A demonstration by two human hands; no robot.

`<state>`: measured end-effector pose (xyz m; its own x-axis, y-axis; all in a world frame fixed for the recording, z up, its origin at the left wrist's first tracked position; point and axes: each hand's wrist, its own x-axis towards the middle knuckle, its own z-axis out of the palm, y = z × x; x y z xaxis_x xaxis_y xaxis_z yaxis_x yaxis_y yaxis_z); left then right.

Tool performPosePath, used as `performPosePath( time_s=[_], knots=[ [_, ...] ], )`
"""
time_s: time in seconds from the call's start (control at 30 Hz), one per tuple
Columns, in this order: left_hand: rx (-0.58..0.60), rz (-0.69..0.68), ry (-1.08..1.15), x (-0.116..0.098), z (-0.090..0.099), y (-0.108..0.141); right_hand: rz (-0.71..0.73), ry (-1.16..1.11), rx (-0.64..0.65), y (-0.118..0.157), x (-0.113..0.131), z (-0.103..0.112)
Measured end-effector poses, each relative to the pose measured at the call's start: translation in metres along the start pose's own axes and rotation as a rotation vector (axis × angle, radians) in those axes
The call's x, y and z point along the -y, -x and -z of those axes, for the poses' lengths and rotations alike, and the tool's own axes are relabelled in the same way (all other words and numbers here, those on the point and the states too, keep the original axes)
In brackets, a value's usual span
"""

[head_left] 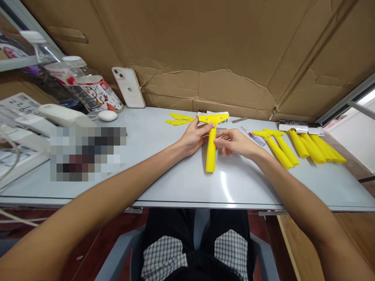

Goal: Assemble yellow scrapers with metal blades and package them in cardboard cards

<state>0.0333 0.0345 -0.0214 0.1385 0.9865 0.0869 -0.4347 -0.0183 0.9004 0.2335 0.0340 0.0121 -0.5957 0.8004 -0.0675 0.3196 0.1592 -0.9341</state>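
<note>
A yellow scraper-shaped tool is held upright in the middle, its wide head at the top and its handle pointing toward me. My left hand grips it just below the head, thumb on the front. My right hand has its fingers curled against the right side of the handle. Whether the right fingers grip the handle or only touch it is hard to tell. Behind the hands lie flat yellow pieces. Right of them is a small metal blade, with a screwdriver nearer my right wrist.
More yellow tools lie on the grey table at the right, several of them with dark-and-white blades or packaging. A phone leans on the cardboard behind. Plastic bottles and white devices stand left.
</note>
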Motion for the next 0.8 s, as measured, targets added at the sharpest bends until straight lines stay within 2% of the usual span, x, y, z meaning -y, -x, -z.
performPosePath(
  time_s=[0.13,0.2,0.27,0.37,0.53,0.8],
  knots=[
    [0.029,0.028,-0.009,0.000,-0.001,0.001,-0.040,-0.119,-0.269,-0.003,0.003,0.007],
    [0.026,0.033,-0.007,0.000,-0.001,0.001,-0.008,-0.192,-0.401,-0.004,0.004,0.011],
    [0.020,0.038,0.000,0.000,-0.002,0.002,0.044,-0.227,-0.476,-0.005,0.004,0.016],
    [0.022,0.042,0.001,-0.001,-0.003,0.002,0.085,-0.210,-0.494,-0.005,0.003,0.020],
    [0.028,0.033,-0.008,0.000,-0.003,0.002,0.064,-0.204,-0.485,-0.005,0.003,0.021],
    [0.032,0.004,-0.009,0.000,-0.003,0.004,0.015,-0.364,-0.433,0.000,0.012,0.008]
  ],
)
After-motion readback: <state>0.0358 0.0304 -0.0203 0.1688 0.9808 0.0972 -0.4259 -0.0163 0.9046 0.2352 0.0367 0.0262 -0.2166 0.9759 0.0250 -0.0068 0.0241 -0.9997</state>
